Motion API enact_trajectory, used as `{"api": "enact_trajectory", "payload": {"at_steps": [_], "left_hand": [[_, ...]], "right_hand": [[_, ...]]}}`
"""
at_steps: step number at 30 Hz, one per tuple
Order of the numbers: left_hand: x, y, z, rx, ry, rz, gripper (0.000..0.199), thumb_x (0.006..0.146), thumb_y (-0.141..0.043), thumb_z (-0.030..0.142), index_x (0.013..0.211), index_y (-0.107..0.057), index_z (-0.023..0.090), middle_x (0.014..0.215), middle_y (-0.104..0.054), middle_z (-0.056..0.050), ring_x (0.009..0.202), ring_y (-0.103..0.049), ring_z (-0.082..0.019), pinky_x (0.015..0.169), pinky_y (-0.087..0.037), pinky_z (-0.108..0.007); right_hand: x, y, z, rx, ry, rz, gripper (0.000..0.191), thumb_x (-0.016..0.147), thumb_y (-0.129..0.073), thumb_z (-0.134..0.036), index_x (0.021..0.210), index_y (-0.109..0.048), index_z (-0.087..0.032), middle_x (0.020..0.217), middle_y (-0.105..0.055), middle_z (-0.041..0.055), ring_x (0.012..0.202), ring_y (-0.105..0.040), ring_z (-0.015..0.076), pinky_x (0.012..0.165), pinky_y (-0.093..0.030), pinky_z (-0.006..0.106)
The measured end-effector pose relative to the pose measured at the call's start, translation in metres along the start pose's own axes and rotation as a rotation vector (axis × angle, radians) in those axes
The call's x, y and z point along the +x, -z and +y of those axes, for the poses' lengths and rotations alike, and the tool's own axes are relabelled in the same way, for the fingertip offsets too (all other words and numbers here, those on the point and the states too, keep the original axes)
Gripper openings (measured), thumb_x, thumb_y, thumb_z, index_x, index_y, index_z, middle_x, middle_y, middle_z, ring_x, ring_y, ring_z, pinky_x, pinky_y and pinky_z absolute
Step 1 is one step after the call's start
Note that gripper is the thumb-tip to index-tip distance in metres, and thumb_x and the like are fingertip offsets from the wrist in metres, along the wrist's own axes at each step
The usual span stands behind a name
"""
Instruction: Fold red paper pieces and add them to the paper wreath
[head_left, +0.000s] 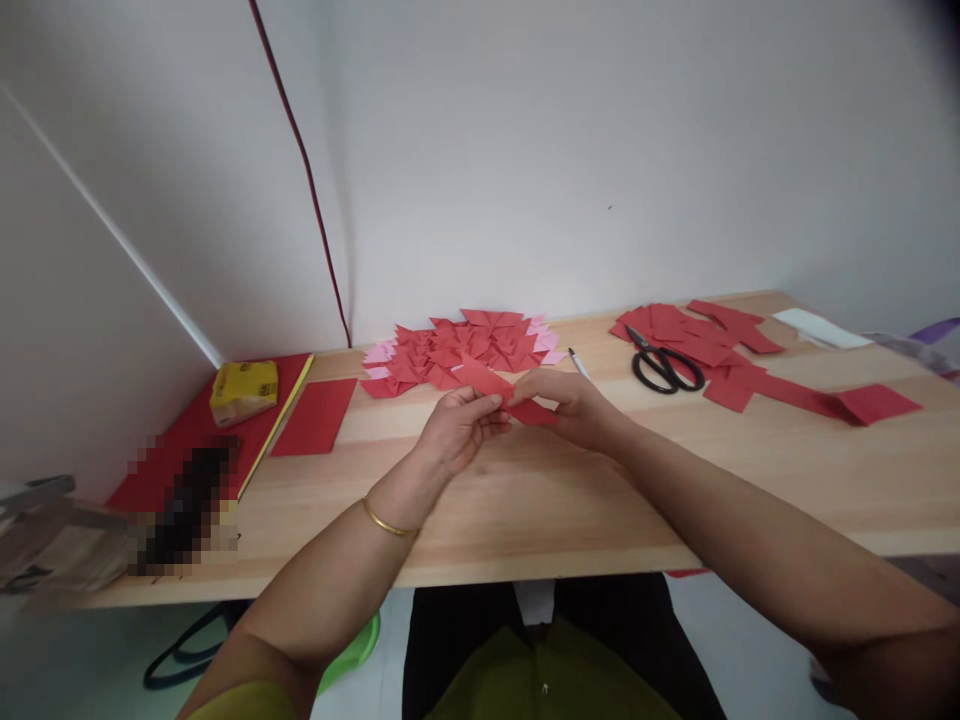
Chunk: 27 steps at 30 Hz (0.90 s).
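Observation:
Between my two hands, above the middle of the wooden table (525,520), is a strip of red paper (484,378). My left hand (461,425) pinches it between thumb and fingers near its middle. On the other side, the fingers of my right hand (566,402) close on the same strip, whose lower end sticks out below them. Just behind my hands lies a pile of folded red paper pieces (450,348), with folded pink pieces (381,352) at its sides. A pen (579,363) rests beyond my right hand.
Black-handled scissors (664,368) lie against loose red paper strips (694,335) on the right. A folded red sheet (877,402) is farther right, near white paper (821,328). To the left are a red card (315,418) and a yellow packet (245,390). A wall stands behind.

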<state>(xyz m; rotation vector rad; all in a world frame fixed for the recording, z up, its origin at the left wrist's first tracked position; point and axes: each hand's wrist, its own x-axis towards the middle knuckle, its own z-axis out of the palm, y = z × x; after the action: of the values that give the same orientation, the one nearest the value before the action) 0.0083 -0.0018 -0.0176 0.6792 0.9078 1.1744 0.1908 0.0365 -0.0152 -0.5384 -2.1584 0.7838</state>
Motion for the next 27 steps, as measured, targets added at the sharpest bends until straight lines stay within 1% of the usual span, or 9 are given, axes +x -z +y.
{"api": "enact_trajectory", "payload": {"at_steps": [4, 6, 10, 12, 15, 17, 20, 24, 27], "left_hand": [[-0.001, 0.000, -0.002, 0.020, -0.024, -0.010, 0.023, 0.057, -0.078, 0.017, 0.064, -0.057, 0.011, 0.060, -0.064, -0.002, 0.054, -0.061, -0.012, 0.057, -0.052, -0.028], [-0.001, 0.000, -0.002, 0.017, -0.044, -0.006, 0.022, 0.057, -0.078, 0.017, 0.065, -0.058, 0.010, 0.059, -0.064, -0.003, 0.054, -0.061, -0.013, 0.057, -0.051, -0.028], [-0.001, -0.003, -0.003, 0.016, -0.080, -0.013, 0.023, 0.058, -0.078, 0.020, 0.073, -0.065, 0.008, 0.063, -0.066, -0.004, 0.054, -0.060, -0.012, 0.058, -0.050, -0.027], [-0.002, -0.003, -0.003, 0.026, -0.106, -0.028, 0.024, 0.059, -0.078, 0.022, 0.075, -0.066, 0.009, 0.067, -0.068, -0.005, 0.055, -0.060, -0.011, 0.058, -0.050, -0.026], [-0.003, -0.003, -0.004, 0.025, -0.140, -0.053, 0.024, 0.061, -0.077, 0.025, 0.077, -0.067, 0.010, 0.070, -0.069, -0.005, 0.057, -0.061, -0.012, 0.060, -0.051, -0.027], [-0.003, -0.003, -0.004, 0.014, -0.129, -0.070, 0.026, 0.065, -0.075, 0.030, 0.079, -0.067, 0.010, 0.070, -0.069, -0.006, 0.058, -0.062, -0.013, 0.061, -0.052, -0.028], [-0.003, -0.004, -0.005, 0.020, -0.095, -0.054, 0.030, 0.068, -0.072, 0.038, 0.080, -0.068, 0.011, 0.068, -0.068, -0.006, 0.056, -0.062, -0.013, 0.059, -0.051, -0.028], [-0.002, -0.005, -0.006, 0.057, -0.111, 0.010, 0.023, 0.063, -0.076, 0.031, 0.072, -0.067, 0.012, 0.062, -0.066, -0.004, 0.051, -0.058, -0.011, 0.051, -0.048, -0.025], [-0.001, -0.005, -0.008, 0.061, -0.141, -0.010, 0.018, 0.063, -0.074, 0.026, 0.070, -0.068, 0.011, 0.062, -0.066, -0.004, 0.053, -0.057, -0.011, 0.053, -0.047, -0.025]], "right_hand": [[0.001, 0.003, 0.001, 0.018, 0.039, 0.002, 0.011, 0.079, -0.064, -0.030, 0.086, -0.070, -0.024, 0.088, -0.071, 0.0059, 0.082, -0.063, 0.0192, 0.077, -0.047, 0.033], [0.001, 0.004, 0.000, 0.043, 0.027, 0.006, 0.011, 0.079, -0.065, -0.031, 0.085, -0.071, -0.024, 0.088, -0.071, 0.0058, 0.082, -0.063, 0.0192, 0.076, -0.048, 0.033], [0.002, 0.000, 0.000, 0.139, -0.072, 0.069, 0.013, 0.080, -0.064, -0.034, 0.083, -0.070, -0.022, 0.088, -0.069, 0.0062, 0.083, -0.062, 0.0186, 0.077, -0.048, 0.033], [0.003, -0.004, 0.000, 0.239, -0.133, 0.132, 0.016, 0.078, -0.066, -0.036, 0.082, -0.068, -0.021, 0.087, -0.068, 0.0058, 0.083, -0.062, 0.0177, 0.077, -0.049, 0.033], [0.003, -0.009, -0.001, 0.384, -0.228, 0.202, 0.019, 0.075, -0.069, -0.038, 0.080, -0.064, -0.020, 0.083, -0.066, 0.0040, 0.076, -0.062, 0.0155, 0.073, -0.051, 0.031], [0.003, -0.010, 0.000, 0.395, -0.271, 0.192, 0.020, 0.074, -0.070, -0.038, 0.079, -0.064, -0.019, 0.080, -0.065, 0.0030, 0.072, -0.061, 0.0145, 0.070, -0.050, 0.030], [0.001, -0.011, 0.001, 0.361, -0.277, 0.134, 0.020, 0.074, -0.069, -0.037, 0.079, -0.064, -0.018, 0.079, -0.065, 0.0030, 0.073, -0.060, 0.0149, 0.069, -0.050, 0.031], [0.001, -0.012, -0.001, 0.362, -0.276, 0.109, 0.019, 0.076, -0.068, -0.036, 0.079, -0.062, -0.018, 0.080, -0.065, 0.0033, 0.073, -0.060, 0.0147, 0.069, -0.050, 0.030], [0.003, -0.012, -0.006, 0.414, -0.331, 0.133, 0.022, 0.074, -0.070, -0.038, 0.080, -0.058, -0.020, 0.073, -0.064, 0.0009, 0.068, -0.061, 0.0139, 0.066, -0.050, 0.029]]}}
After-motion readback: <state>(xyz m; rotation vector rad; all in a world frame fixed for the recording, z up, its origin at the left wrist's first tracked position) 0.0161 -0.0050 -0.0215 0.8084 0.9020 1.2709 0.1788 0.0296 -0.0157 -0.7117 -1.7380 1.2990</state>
